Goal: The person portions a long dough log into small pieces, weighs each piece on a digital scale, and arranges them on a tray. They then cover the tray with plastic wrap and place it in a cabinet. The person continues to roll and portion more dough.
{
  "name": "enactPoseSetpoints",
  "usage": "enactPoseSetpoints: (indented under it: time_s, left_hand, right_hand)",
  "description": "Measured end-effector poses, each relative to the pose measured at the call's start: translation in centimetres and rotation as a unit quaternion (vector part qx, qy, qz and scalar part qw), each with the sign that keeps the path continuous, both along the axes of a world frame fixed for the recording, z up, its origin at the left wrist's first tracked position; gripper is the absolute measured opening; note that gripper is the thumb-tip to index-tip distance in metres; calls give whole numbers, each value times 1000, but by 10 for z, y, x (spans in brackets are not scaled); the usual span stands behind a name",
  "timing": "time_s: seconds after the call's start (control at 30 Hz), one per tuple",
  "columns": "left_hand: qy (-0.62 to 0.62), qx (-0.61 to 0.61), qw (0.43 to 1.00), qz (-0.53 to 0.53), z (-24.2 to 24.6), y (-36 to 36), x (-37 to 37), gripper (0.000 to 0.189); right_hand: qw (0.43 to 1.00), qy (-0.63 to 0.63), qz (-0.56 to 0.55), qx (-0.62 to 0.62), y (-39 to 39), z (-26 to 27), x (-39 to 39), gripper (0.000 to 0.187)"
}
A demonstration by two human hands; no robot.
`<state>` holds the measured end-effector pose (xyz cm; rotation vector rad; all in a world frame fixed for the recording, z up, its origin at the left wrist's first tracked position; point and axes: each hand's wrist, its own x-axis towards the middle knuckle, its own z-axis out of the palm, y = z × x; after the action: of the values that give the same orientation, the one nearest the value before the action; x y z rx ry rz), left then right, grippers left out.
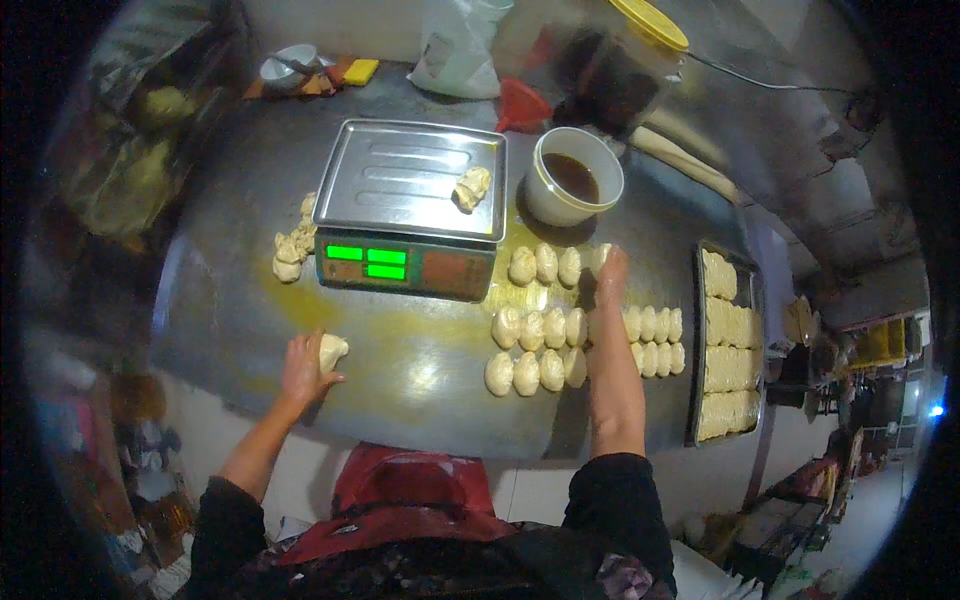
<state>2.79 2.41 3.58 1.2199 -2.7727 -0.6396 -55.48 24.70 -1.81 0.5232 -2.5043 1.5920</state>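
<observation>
My left hand rests on the metal table, curled around a dough piece with the thumb spread apart. At the right end of the upper row of dough balls, my right hand holds another dough ball, mostly hidden by the fingers. Two longer rows of dough balls lie below, partly covered by my right forearm. A digital scale with lit green displays stands between the hands. One rough dough lump sits on its steel pan.
Left of the scale lie dough scraps. A white bucket of dark liquid stands right of it, near a red funnel. A tray of flattened dough lies at the table's right edge. Behind are a plastic bag and a bowl.
</observation>
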Motion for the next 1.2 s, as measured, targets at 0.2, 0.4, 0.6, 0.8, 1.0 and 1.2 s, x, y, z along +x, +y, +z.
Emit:
enactPoseSetpoints:
  time_s: [0.2, 0.4, 0.6, 0.8, 1.0, 1.2]
  left_hand:
    - [14, 45, 999, 3, -4, -2, 6, 79]
    - [87, 163, 983, 23, -5, 28, -44, 71]
    - [215, 86, 970, -73, 18, 60, -115, 72]
    - [228, 51, 967, -101, 18, 41, -120, 33]
    - [96, -75, 990, -76, 33, 26, -140, 12]
    - [-40, -177, 983, -30, 12, -5, -137, 14]
  right_hand:
    - [962, 46, -25, 269, -22, -14, 31, 33]
    - [990, 66, 94, -77, -65, 88, 180, 27]
    - [882, -278, 377, -54, -95, 2, 323, 28]
    - [834, -482, 231, -133, -120, 11, 343, 29]
    - [867, -404, 170, -236, -158, 19, 347, 12]
    - [867, -464, 104, -148, -187, 74, 383, 13]
